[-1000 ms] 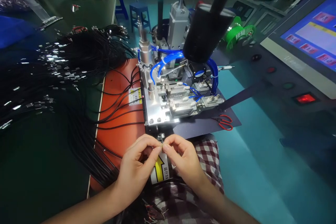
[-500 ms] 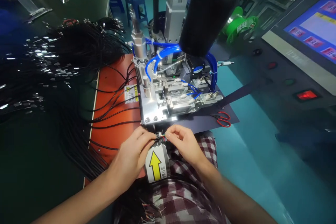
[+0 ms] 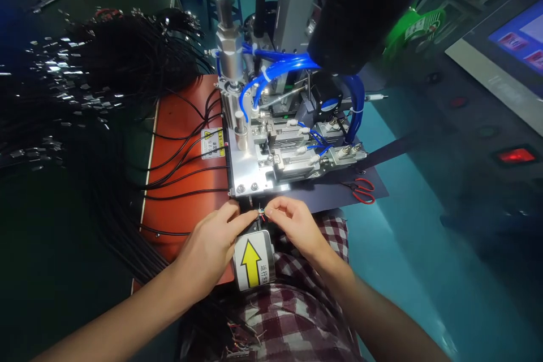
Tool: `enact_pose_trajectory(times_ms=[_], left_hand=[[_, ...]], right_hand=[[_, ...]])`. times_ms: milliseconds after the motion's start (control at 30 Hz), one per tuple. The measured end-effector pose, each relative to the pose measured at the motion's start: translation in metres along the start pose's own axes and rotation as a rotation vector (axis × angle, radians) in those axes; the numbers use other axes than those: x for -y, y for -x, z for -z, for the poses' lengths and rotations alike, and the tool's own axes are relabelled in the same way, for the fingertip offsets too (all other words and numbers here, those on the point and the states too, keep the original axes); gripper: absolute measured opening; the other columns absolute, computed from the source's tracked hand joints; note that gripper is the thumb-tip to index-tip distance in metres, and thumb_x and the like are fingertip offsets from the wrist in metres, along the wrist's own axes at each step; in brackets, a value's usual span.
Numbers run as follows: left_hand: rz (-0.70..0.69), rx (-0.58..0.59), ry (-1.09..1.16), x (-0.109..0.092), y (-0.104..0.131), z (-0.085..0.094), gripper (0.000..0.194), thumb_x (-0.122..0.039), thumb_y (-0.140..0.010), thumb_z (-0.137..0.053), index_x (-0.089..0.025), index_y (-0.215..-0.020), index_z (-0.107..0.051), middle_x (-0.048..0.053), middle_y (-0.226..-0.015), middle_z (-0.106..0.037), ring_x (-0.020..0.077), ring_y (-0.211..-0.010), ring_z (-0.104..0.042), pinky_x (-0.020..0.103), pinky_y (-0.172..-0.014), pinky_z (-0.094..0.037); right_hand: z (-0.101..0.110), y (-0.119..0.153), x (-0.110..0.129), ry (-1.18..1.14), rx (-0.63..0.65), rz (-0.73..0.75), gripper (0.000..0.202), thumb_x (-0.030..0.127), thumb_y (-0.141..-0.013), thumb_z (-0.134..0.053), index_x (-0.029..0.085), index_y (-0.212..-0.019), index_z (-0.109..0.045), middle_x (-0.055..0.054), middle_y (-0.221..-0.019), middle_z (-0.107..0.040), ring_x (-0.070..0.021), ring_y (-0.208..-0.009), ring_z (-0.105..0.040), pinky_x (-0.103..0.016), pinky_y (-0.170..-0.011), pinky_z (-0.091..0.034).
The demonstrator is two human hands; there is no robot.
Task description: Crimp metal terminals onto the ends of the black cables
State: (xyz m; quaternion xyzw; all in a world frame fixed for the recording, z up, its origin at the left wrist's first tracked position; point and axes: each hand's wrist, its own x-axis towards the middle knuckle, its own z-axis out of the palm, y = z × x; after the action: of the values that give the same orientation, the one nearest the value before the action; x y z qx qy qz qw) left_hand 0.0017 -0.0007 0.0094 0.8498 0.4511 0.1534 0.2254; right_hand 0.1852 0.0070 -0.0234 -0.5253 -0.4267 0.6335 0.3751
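Fine coloured wires [image 3: 262, 214] show between my fingertips, just in front of the metal machine [image 3: 250, 172]. My left hand [image 3: 216, 237] is closed in a pinch on the left side of the wires. From the right, my right hand [image 3: 294, 223] pinches their other side with thumb and index finger. The exact wire ends are too small to make out. Below my fingertips sits a white label with a yellow arrow [image 3: 251, 263] on a curved guide. Black cables [image 3: 186, 193] run across the orange surface [image 3: 182, 212] to the machine's left edge.
A large bundle of black cables with shiny ends [image 3: 127, 56] lies at the left. Red-handled scissors [image 3: 363, 191] rest on the dark plate at the right. Blue air hoses [image 3: 292, 62] arch over the machine. A control panel [image 3: 500, 90] stands at the far right.
My left fingertips have moved slightly right and up, closer to my right fingertips. Both hands still pinch at the wires. The head view has shifted a little.
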Motion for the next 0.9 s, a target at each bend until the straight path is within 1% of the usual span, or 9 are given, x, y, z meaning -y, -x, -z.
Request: enact_pose_trajectory(times_ms=[167, 333, 567, 667, 800, 900], left_hand=[[-0.021, -0.008, -0.082, 0.0001, -0.0004, -0.0012, 0.041, -0.004, -0.083, -0.037, -0.018, -0.114, -0.060, 0.005, -0.082, -0.054, 0.0161, -0.068, -0.056, 0.026, -0.059, -0.049], [-0.032, 0.000, -0.111, -0.0011, -0.0011, -0.0012, 0.040, -0.004, -0.082, -0.040, -0.017, -0.113, -0.060, 0.005, -0.079, -0.054, 0.0170, -0.066, -0.055, 0.027, -0.057, -0.048], [-0.021, 0.033, -0.201, -0.0028, -0.0008, -0.0017, 0.040, -0.005, -0.083, -0.039, -0.021, -0.113, -0.059, 0.004, -0.081, -0.055, 0.0174, -0.067, -0.055, 0.028, -0.058, -0.047], [-0.041, 0.030, -0.245, -0.0018, -0.0003, -0.0029, 0.040, -0.005, -0.083, -0.041, -0.021, -0.114, -0.058, 0.005, -0.084, -0.056, 0.0179, -0.067, -0.053, 0.029, -0.059, -0.046], [-0.078, 0.020, -0.358, -0.0022, 0.0008, -0.0038, 0.038, -0.005, -0.080, -0.045, -0.019, -0.114, -0.058, 0.006, -0.083, -0.056, 0.0184, -0.063, -0.050, 0.029, -0.055, -0.042], [-0.113, 0.023, -0.459, -0.0049, 0.0004, -0.0029, 0.040, -0.005, -0.076, -0.050, -0.016, -0.113, -0.058, 0.006, -0.080, -0.055, 0.0188, -0.060, -0.047, 0.029, -0.052, -0.038]], right_hand=[[0.0012, -0.0004, -0.0023, 0.010, 0.001, 0.002, 0.019, 0.032, -0.075, -0.061, 0.016, -0.067, -0.058, 0.001, -0.062, -0.052, -0.0123, -0.057, -0.044, -0.024, -0.052, -0.035], [0.0012, 0.0002, -0.0021, -0.003, 0.007, -0.007, 0.018, 0.031, -0.076, -0.061, 0.015, -0.068, -0.057, 0.002, -0.062, -0.052, -0.0115, -0.055, -0.042, -0.024, -0.052, -0.033], [-0.0002, 0.0012, 0.0002, 0.031, -0.017, -0.011, 0.017, 0.030, -0.077, -0.060, 0.016, -0.068, -0.057, 0.004, -0.056, -0.047, -0.0099, -0.048, -0.037, -0.022, -0.045, -0.029], [-0.0016, 0.0020, -0.0024, 0.079, -0.052, 0.017, 0.015, 0.029, -0.078, -0.059, 0.016, -0.069, -0.057, 0.003, -0.058, -0.050, -0.0105, -0.049, -0.040, -0.022, -0.046, -0.032], [-0.0038, 0.0037, -0.0060, 0.209, -0.116, 0.085, 0.014, 0.026, -0.080, -0.056, 0.017, -0.069, -0.057, 0.002, -0.061, -0.053, -0.0114, -0.051, -0.044, -0.023, -0.050, -0.037], [-0.0051, 0.0050, -0.0064, 0.269, -0.130, 0.106, 0.014, 0.024, -0.081, -0.054, 0.018, -0.069, -0.056, 0.002, -0.060, -0.052, -0.0111, -0.050, -0.043, -0.023, -0.049, -0.036]])
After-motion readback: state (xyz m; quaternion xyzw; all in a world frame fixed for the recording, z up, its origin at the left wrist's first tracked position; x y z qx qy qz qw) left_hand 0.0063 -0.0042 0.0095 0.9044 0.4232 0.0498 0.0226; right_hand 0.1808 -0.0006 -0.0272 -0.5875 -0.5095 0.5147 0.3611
